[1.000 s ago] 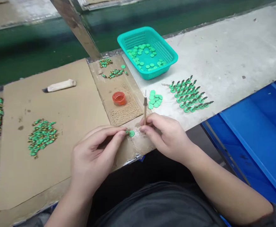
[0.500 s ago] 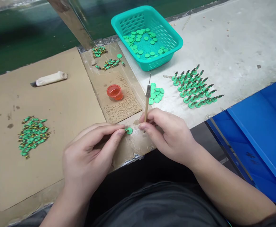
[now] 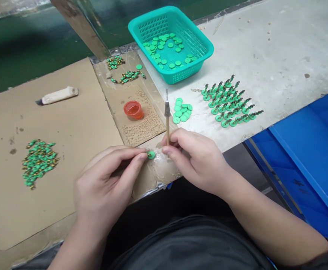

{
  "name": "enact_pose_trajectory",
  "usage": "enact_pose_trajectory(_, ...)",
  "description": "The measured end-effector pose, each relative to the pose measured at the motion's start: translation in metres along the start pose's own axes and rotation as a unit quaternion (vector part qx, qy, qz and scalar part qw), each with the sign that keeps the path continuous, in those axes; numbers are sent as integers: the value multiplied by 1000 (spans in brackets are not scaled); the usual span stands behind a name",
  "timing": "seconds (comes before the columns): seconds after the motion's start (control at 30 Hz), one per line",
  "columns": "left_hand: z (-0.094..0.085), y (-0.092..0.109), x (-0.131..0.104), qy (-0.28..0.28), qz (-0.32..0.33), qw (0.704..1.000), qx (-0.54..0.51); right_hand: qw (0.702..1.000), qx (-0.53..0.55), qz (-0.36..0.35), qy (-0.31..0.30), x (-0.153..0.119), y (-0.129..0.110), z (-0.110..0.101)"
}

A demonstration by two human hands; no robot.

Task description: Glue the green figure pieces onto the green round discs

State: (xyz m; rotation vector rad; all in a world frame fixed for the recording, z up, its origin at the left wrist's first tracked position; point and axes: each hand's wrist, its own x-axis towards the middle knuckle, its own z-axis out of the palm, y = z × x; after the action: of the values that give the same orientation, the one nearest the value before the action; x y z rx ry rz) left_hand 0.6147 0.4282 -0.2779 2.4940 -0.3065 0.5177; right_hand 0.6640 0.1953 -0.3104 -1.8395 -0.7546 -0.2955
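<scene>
My left hand (image 3: 110,176) pinches a small figure, mostly hidden by the fingertips, with a green disc (image 3: 151,155) at its end. Just right of it, my right hand (image 3: 196,161) grips a thin wooden-handled tool (image 3: 167,120), its needle-like tip pointing up. An orange-red cup (image 3: 133,110) of liquid sits on the speckled cardboard (image 3: 144,129) beyond my hands. Loose green discs (image 3: 183,111) lie on the table to the right of the cup. Farther right, several small figures (image 3: 231,103) stand in rows on green discs.
A teal basket (image 3: 173,77) holding green discs stands at the back. Piles of small green figures (image 3: 39,161) lie on cardboard (image 3: 76,142) at left, below a wrapped white tool (image 3: 59,95). Blue bins (image 3: 313,138) are at the right, past the table edge.
The tool in my right hand has tilted from leaning right to nearly upright, its tip shifting left. The view has moved slightly. My left hand keeps its pinch beside the disc.
</scene>
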Motion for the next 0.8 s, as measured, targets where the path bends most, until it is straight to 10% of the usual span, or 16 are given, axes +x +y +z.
enact_pose_trajectory(0.33, 3, 0, 2, 5, 102, 994, 30, 998, 32, -21, -52, 4, 0, -10)
enact_pose_trajectory(0.8, 7, 4, -4, 17, -19, 1000, -8, 998, 14, 1, -60, 20, 1, 2)
